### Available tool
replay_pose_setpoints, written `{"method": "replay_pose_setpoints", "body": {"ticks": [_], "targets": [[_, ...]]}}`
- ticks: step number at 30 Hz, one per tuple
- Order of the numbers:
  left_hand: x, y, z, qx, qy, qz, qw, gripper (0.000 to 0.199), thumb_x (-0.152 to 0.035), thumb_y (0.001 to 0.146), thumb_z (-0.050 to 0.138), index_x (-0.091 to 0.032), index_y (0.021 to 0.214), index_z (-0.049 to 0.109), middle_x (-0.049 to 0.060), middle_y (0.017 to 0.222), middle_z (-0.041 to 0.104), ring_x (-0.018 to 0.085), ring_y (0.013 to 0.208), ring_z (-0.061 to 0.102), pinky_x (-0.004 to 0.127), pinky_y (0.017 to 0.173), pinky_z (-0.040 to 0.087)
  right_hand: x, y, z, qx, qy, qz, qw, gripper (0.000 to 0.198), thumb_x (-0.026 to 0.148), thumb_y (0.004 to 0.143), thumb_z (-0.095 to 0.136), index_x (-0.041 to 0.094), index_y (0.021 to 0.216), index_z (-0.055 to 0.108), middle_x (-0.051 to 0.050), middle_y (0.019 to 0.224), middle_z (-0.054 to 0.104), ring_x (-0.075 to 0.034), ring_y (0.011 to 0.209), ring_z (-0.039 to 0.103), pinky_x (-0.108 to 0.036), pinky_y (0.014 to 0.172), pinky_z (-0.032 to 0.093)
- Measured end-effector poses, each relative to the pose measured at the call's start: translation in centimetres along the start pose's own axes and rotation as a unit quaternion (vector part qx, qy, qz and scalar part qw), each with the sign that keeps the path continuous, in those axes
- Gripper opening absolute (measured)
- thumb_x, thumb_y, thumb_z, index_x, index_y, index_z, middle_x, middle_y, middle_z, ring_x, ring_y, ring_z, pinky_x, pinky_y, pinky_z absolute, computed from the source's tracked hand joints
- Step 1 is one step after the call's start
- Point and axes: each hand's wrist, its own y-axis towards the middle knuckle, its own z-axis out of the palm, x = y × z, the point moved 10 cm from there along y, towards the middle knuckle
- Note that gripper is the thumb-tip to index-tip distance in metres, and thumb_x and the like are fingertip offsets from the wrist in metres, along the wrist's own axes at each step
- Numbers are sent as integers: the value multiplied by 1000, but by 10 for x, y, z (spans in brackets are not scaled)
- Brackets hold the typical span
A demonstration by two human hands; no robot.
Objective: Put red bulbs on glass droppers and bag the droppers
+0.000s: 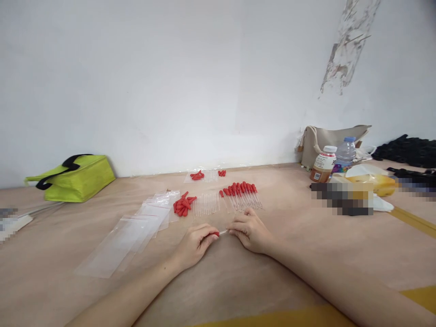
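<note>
Between the fingers of my left hand [197,243] is a red rubber bulb [216,234]. My right hand [250,230] pinches a thin clear glass dropper tube [223,232], whose other end meets the bulb. Just beyond my hands lies a row of droppers with red bulbs fitted [241,193]. To its left, bare clear tubes [206,204] lie side by side, beside a heap of loose red bulbs [184,205]. Clear zip bags [126,238] overlap on the table to the left of my left hand.
Near the wall are more red bulbs [197,175] on clear plastic. A lime-green bag [80,179] stands at the far left. On the right are a brown drink bottle [323,165], a clear water bottle [346,152], a beige bag [311,145] and black items [408,152].
</note>
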Motion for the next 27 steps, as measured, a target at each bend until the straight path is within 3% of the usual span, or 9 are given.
{"method": "replay_pose_setpoints", "body": {"ticks": [9, 19, 27], "targets": [[-2, -1, 1, -1, 55, 28, 998, 22, -28, 89, 41, -18, 86, 60, 2, 74, 59, 13, 68, 54, 23, 64, 41, 10, 0, -2, -6, -37, 6, 999, 20, 18, 82, 42, 19, 76, 61, -2, 67, 59, -11, 59, 45, -30, 66, 21], [-8, -1, 2, 8, 50, 42, 998, 20, -26, 88, 41, -17, 84, 58, 2, 74, 57, 13, 67, 53, 23, 62, 41, 18, 1, 2, -12, -14, 24, 1000, 20, 16, 82, 41, 16, 67, 55, 0, 63, 58, -10, 58, 43, -29, 63, 19], [-8, 1, 1, 24, 78, 69, 994, 20, -26, 89, 41, -17, 88, 59, 3, 76, 60, 13, 69, 55, 23, 63, 41, 18, 4, 2, -9, -38, 13, 999, 21, 19, 84, 41, 16, 71, 58, 0, 63, 57, -9, 59, 43, -29, 63, 19]]}}
